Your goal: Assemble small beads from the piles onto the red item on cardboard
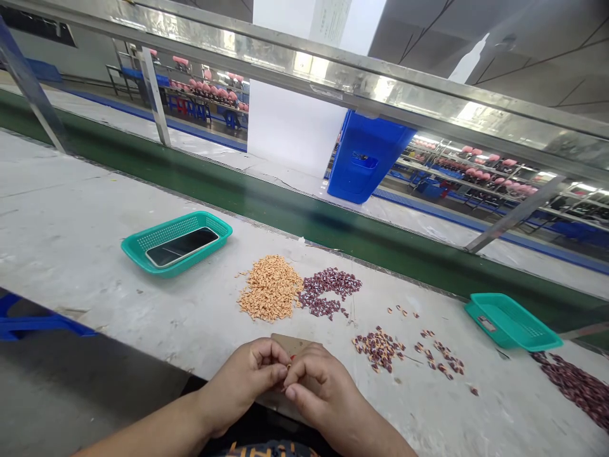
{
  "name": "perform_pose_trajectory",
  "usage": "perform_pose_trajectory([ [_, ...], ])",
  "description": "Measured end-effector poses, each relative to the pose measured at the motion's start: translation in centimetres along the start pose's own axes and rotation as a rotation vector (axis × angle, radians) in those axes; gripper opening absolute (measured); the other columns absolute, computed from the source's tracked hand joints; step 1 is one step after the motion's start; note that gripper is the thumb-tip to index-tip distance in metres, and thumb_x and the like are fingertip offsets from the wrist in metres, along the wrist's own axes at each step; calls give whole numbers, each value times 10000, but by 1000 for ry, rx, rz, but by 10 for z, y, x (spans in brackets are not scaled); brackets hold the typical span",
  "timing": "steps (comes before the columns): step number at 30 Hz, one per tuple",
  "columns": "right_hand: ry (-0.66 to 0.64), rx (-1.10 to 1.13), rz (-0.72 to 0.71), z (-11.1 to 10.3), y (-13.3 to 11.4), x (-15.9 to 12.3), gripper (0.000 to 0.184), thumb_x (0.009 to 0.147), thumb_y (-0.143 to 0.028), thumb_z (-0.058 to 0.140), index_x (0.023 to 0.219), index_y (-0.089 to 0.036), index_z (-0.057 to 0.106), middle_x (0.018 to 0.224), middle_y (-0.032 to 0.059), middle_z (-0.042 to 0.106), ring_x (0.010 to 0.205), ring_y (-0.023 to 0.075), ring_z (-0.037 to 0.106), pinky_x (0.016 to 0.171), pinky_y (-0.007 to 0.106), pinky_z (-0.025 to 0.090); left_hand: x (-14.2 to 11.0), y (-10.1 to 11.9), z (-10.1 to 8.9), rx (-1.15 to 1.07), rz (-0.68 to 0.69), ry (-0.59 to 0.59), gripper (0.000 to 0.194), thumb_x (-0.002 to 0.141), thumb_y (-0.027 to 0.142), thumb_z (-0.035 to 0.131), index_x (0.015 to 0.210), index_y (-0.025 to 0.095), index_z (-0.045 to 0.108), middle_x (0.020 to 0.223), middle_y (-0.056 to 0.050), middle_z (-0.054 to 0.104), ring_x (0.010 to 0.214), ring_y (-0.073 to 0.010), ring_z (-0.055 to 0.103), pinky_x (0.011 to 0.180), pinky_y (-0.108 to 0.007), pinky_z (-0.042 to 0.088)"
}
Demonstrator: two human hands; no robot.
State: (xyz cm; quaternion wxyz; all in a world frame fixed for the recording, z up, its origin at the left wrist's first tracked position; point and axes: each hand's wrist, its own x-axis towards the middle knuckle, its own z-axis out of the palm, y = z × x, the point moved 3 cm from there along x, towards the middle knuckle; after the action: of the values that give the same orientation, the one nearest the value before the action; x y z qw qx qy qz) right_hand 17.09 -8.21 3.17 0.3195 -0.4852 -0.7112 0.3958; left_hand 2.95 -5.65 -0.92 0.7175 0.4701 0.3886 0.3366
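Note:
My left hand and my right hand meet at the table's near edge, thumbs and forefingers pinched together. Whatever sits between the fingertips is tiny and mostly covered; only a speck of tan and red shows. Under the hands lies a brown cardboard piece. Just beyond them is a heap of small tan pieces, touching a spread of small dark maroon pieces. To the right lies a pile of two-tone maroon-and-tan pieces, with a looser scatter of similar pieces beside it.
A green basket holding a phone stands at left. Another green basket stands at right, near a large maroon heap. Behind run a green belt and a metal rail; a blue bin stands beyond.

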Motion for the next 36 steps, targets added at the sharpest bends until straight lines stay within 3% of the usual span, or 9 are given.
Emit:
perform_pose_trajectory([
  [5,-54,70,64,3,7,-3,84,748,-183,612,667,-181,633,719,28,637,754,182,582,726,305,436,0,-7,2,-156,-115,-130,268,638,301,775,720,152,567,596,48,586,581,-112,497,599,-237,373],
  [9,-60,119,98,5,13,-6,96,760,-217,617,673,-179,632,737,38,657,752,187,598,722,305,449,0,-7,3,-138,-147,-161,211,635,231,751,690,152,564,576,49,596,563,-104,496,580,-226,356],
  [14,-126,332,145,8,12,-9,119,796,-248,602,696,-184,595,773,53,713,772,193,647,729,301,472,-1,-4,5,-94,-139,-211,244,661,282,739,652,162,527,560,44,587,563,-118,509,573,-235,356],
  [20,-165,430,148,9,10,-8,149,810,-291,596,711,-184,572,729,42,697,777,197,655,736,307,474,-4,-10,4,-87,-126,-237,263,675,291,729,673,168,496,554,53,565,543,-105,495,555,-224,348],
  [27,92,-65,50,-6,9,-10,86,777,-207,573,700,-182,604,730,28,640,734,172,581,699,283,419,-3,-12,5,-123,-69,-211,298,676,350,745,719,169,512,573,45,574,536,-107,500,566,-236,371],
  [36,160,-186,2,-4,8,-8,101,743,-102,567,685,-181,595,713,16,619,718,164,573,680,273,409,-3,-9,6,-146,-47,-189,324,663,383,763,727,162,536,577,32,599,552,-109,508,568,-234,366],
])
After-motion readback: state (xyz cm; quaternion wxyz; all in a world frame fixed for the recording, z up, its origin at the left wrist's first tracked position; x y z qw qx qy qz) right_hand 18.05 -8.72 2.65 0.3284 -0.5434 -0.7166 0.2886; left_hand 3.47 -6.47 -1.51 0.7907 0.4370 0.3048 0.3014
